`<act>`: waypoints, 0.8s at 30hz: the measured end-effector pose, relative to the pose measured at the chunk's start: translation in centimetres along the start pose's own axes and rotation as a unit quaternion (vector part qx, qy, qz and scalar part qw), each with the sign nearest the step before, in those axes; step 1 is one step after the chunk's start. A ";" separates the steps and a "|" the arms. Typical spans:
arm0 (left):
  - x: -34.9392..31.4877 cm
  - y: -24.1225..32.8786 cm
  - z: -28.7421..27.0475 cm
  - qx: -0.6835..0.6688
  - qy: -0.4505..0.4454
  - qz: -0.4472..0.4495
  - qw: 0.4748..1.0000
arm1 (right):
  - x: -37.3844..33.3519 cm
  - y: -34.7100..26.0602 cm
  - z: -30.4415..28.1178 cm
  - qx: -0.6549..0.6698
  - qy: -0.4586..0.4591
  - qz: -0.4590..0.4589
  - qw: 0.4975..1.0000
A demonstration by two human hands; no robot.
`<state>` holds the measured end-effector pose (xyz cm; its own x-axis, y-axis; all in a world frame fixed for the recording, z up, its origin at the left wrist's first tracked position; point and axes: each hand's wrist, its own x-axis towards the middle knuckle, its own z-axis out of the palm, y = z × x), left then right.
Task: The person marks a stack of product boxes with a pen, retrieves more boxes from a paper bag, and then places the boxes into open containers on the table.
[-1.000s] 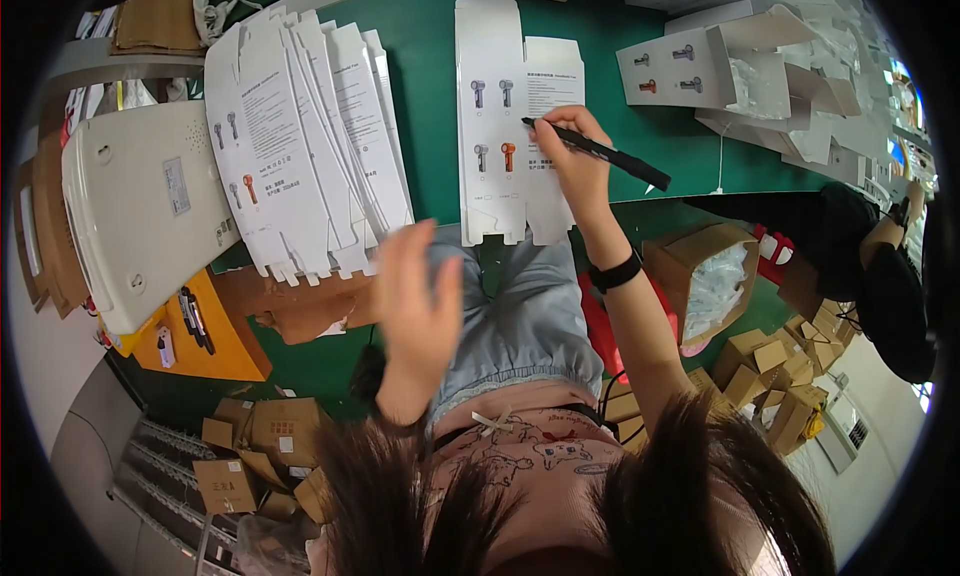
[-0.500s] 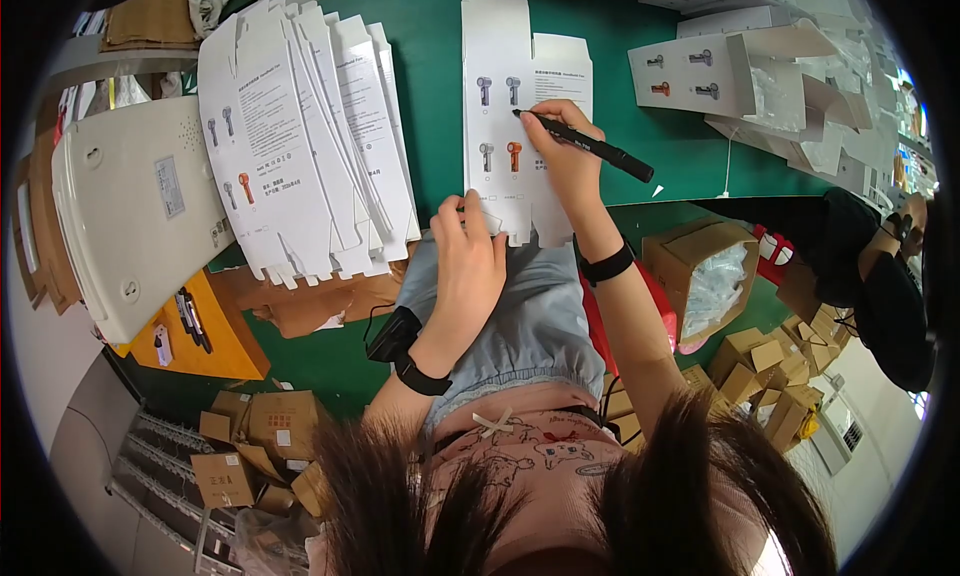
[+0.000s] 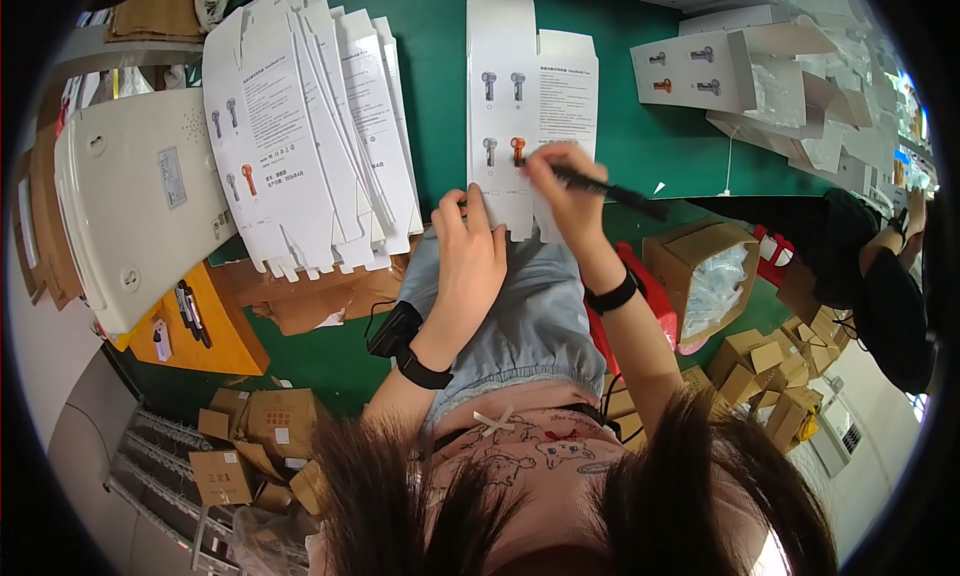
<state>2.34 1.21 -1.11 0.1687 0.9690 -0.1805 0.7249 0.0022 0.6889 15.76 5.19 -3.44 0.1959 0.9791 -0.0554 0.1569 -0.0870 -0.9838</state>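
Note:
A flattened white carton (image 3: 502,36), printed with small handheld-fan pictures, lies on the green table in front of me. My left hand (image 3: 466,254) grips its near edge, fingers bent on top and thumb at the edge. My right hand (image 3: 568,198) holds a black marker pen (image 3: 625,196), slightly blurred, over the carton's lower half. The pen tip is near the orange fan picture, close to the print. A small dark mark shows below the upper right fan picture. Left of this carton leans a fanned stack of similar flat cartons (image 3: 285,136).
A cream-coloured machine casing (image 3: 130,216) stands left of the stack. Pens (image 3: 192,316) lie on an orange surface below it. Folded white boxes (image 3: 690,71) with clear plastic stand at the right. An open brown carton (image 3: 660,266) holds plastic bags; another person's arm (image 3: 885,241) shows far right.
My right hand has moved the marker pen down from below the upper right fan picture to the orange fan picture. The carton has shifted slightly; my left hand stays at its near edge.

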 end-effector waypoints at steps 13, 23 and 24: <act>-0.3 -0.4 0.3 -0.013 0.015 0.017 1.000 | -2.9 1.1 0.7 -0.136 -0.076 0.006 0.988; -1.0 -0.8 0.6 -0.179 0.036 -0.054 0.982 | -2.9 0.1 -1.3 0.078 0.060 0.079 0.992; -1.0 -0.6 0.6 -0.261 0.036 -0.083 0.961 | -2.7 -0.2 -1.6 0.124 0.096 0.099 0.983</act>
<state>2.09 0.07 -1.75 0.0183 0.9590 -0.2827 0.3000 0.2645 0.9165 16.74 2.25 -2.77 0.3821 0.8926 -0.2392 -0.1377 -0.2010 -0.9699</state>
